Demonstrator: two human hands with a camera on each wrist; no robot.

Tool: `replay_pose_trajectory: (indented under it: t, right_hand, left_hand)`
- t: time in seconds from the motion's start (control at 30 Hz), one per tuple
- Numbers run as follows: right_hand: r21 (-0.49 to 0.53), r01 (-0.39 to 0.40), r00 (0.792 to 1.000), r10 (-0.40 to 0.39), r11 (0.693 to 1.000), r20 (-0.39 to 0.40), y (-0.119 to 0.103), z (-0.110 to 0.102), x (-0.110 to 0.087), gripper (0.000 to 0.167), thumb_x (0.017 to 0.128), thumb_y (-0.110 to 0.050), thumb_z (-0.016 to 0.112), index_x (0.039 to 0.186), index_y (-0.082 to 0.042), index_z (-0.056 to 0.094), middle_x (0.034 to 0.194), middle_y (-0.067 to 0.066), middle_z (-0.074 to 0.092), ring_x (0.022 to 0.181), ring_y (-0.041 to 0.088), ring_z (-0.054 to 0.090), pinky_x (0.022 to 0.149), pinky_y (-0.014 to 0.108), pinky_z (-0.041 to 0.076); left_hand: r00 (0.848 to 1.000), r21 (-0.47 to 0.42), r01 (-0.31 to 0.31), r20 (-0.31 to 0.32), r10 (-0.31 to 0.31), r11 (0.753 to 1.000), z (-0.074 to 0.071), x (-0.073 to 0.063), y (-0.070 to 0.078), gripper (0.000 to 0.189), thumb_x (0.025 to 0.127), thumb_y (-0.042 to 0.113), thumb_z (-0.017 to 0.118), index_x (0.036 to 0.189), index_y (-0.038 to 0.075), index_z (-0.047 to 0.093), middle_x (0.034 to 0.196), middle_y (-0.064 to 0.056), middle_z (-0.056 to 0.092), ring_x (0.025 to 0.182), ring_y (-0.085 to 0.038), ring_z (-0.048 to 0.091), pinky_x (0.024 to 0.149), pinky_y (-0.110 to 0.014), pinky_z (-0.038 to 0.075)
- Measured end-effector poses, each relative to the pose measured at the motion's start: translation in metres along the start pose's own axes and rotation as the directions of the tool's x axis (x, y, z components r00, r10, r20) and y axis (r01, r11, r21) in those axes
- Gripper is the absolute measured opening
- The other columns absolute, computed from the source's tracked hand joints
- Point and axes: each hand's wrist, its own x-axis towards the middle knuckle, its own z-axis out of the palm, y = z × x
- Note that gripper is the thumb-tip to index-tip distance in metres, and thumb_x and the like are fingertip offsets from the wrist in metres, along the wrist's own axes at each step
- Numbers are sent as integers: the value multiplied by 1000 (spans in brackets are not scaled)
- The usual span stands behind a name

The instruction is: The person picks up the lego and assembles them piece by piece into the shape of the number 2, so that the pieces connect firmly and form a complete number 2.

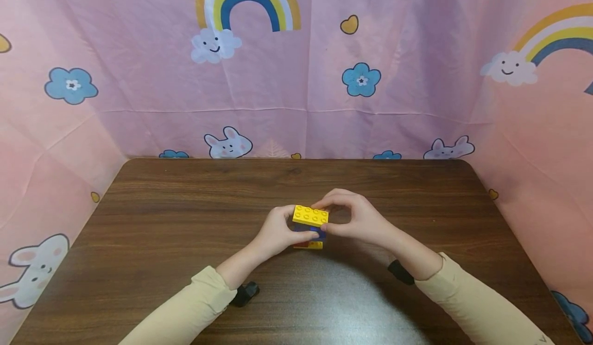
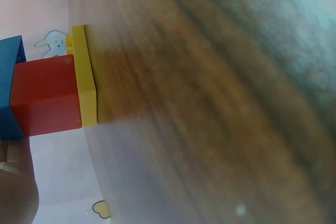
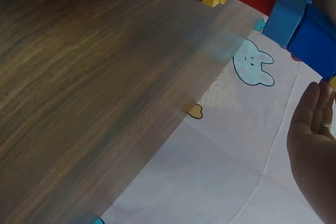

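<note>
A small tower of toy building bricks stands in the middle of the table between the two hands. On top is a yellow brick [image 1: 311, 214] with several studs, pinched by the right hand [image 1: 363, 220] between thumb and fingers at its right end. Beneath it are blue bricks [image 3: 317, 43], then a red brick [image 2: 46, 95], with a thin yellow brick [image 2: 84, 77] at the bottom. The left hand [image 1: 277, 230] grips the tower from the left, its thumb across the front over the blue part. Much of the tower's middle is hidden by that thumb in the head view.
The dark wood-grain table [image 1: 185, 195] reaches back to a pink curtain [image 1: 153, 67] printed with rainbows, clouds and rabbits, which also hangs along both sides. A black wrist mount [image 1: 245, 293] shows under the left cuff, another black piece [image 1: 400, 272] under the right wrist.
</note>
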Motion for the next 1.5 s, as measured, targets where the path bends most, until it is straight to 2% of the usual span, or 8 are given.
replay_pose_trajectory:
  t: [0.3, 0.53, 0.77, 1.0, 1.27, 1.5]
  right_hand:
    - [-17, 54, 998, -53, 998, 23, 1, -2, 1, 37, 86, -6, 86, 122, -14, 79, 117, 0, 74, 113, 16, 66, 102, 36, 54]
    - [-60, 110, 994, -108, 992, 31, 1, -3, 1, 38, 85, -4, 86, 121, -15, 80, 115, -1, 73, 111, 16, 66, 101, 41, 57]
    - [-111, 142, 990, -140, 984, 23, -1, -3, 2, 37, 83, -4, 87, 119, -13, 81, 112, 0, 73, 106, 16, 67, 96, 41, 59]
    - [-149, 177, 984, -177, 973, 12, 0, -1, 4, 34, 81, -5, 88, 115, -11, 82, 109, 1, 72, 102, 17, 68, 93, 42, 61]
    - [-163, 168, 986, -168, 972, 17, -2, 0, 4, 34, 82, -6, 90, 114, -10, 82, 107, 2, 72, 102, 16, 68, 91, 46, 61]
    - [-176, 144, 990, -144, 974, 13, -6, 1, 2, 35, 82, -7, 92, 115, -9, 82, 105, 1, 71, 100, 15, 67, 89, 47, 62]
  left_hand:
    - [1000, 0, 1, -9, -1, 1000, 1, 1, 0, 41, 86, 12, 89, 123, 3, 75, 120, -11, 79, 112, -23, 71, 107, -47, 54]
    - [1000, 8, 7, -18, -7, 1000, 1, 1, -1, 42, 85, 12, 90, 124, 3, 75, 120, -12, 78, 111, -23, 71, 102, -40, 56]
    - [1000, 9, -4, -26, 5, 1000, 1, 2, -3, 43, 84, 10, 91, 122, 0, 75, 120, -15, 78, 110, -23, 71, 100, -36, 55]
    - [1000, 8, 14, -21, -14, 1000, 0, 2, -3, 44, 84, 10, 91, 123, 0, 75, 121, -15, 78, 108, -21, 70, 98, -33, 55]
    - [1000, 6, -10, -15, 10, 1000, -1, 3, -2, 44, 84, 10, 91, 123, -1, 75, 119, -16, 78, 103, -14, 69, 94, -31, 56]
    - [1000, 6, -2, -16, 2, 1000, 0, 3, -2, 44, 83, 9, 91, 123, 1, 75, 120, -15, 78, 107, -19, 69, 96, -35, 55]
